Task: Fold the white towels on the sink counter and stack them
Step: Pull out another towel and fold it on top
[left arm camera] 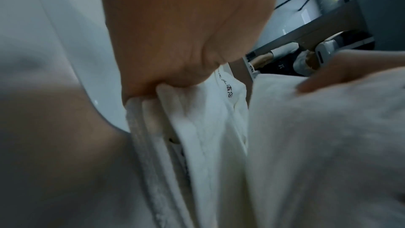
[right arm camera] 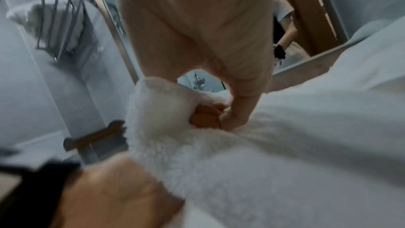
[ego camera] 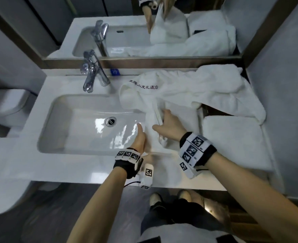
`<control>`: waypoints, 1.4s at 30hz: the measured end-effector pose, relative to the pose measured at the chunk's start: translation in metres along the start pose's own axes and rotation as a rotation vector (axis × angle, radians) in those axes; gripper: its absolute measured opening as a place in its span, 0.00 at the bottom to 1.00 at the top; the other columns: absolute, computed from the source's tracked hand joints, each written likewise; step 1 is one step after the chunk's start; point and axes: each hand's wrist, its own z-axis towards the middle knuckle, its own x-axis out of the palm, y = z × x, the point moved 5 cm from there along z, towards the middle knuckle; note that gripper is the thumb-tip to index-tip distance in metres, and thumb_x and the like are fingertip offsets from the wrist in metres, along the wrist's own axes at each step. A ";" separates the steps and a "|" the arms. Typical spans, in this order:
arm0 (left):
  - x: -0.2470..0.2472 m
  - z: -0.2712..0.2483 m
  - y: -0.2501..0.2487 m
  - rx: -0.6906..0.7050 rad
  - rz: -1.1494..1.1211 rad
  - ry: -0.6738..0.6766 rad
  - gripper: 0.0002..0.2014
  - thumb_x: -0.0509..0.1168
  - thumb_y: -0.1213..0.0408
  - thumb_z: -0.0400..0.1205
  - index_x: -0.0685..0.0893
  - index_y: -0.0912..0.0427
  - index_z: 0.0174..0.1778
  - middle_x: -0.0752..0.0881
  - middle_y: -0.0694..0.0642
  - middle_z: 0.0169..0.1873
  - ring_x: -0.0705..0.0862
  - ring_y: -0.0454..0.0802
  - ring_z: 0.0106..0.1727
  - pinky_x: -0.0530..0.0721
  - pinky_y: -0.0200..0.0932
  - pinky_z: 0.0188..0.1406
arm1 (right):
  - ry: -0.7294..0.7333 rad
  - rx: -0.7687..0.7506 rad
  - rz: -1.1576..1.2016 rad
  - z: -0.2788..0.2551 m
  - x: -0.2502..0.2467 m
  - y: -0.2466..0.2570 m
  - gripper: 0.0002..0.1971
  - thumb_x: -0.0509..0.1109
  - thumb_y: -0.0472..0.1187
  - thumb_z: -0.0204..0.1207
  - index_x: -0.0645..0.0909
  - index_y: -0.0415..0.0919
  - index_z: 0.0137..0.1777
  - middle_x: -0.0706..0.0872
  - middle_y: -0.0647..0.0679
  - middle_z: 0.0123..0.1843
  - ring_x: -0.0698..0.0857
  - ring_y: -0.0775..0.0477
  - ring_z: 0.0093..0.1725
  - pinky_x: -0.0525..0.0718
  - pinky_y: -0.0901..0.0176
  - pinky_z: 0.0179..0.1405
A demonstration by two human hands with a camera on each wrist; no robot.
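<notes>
Head view: both hands on one white towel [ego camera: 176,106].
Left hand [ego camera: 140,137]: pinches its near edge.
Right hand [ego camera: 169,125]: grips a fold.
Folded towel [ego camera: 232,137]: right of the right hand.

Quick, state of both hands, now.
Left hand: pinching the edge of the white towel beside the sink basin.
Right hand: gripping a bunched fold of the same towel.
</notes>
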 end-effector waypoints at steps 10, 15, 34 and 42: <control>-0.011 0.012 -0.003 -0.022 0.262 0.018 0.35 0.42 0.36 0.83 0.80 0.63 0.57 0.81 0.67 0.54 0.81 0.59 0.57 0.76 0.51 0.65 | 0.070 -0.009 0.022 0.007 0.023 -0.026 0.26 0.64 0.41 0.80 0.66 0.37 0.78 0.82 0.41 0.66 0.79 0.42 0.67 0.71 0.63 0.62; -0.009 0.019 -0.014 0.020 0.572 -0.123 0.45 0.57 0.30 0.74 0.67 0.65 0.74 0.80 0.62 0.65 0.82 0.63 0.63 0.81 0.54 0.62 | -0.302 -0.057 -0.253 -0.014 -0.019 -0.074 0.26 0.60 0.43 0.82 0.63 0.43 0.80 0.60 0.43 0.82 0.56 0.40 0.83 0.58 0.47 0.79; 0.015 -0.025 -0.050 0.471 0.388 -0.209 0.09 0.55 0.56 0.86 0.68 0.58 0.54 0.79 0.47 0.44 0.81 0.43 0.45 0.79 0.31 0.38 | -0.279 0.198 0.721 -0.036 -0.049 -0.119 0.30 0.74 0.44 0.73 0.70 0.37 0.74 0.80 0.39 0.70 0.81 0.39 0.67 0.78 0.40 0.70; 0.127 -0.039 -0.045 0.495 0.498 0.062 0.13 0.55 0.50 0.85 0.66 0.56 0.45 0.74 0.53 0.28 0.76 0.42 0.18 0.72 0.37 0.14 | -0.537 0.209 0.660 -0.093 -0.154 -0.162 0.19 0.68 0.41 0.74 0.75 0.42 0.66 0.84 0.44 0.62 0.83 0.43 0.58 0.81 0.47 0.63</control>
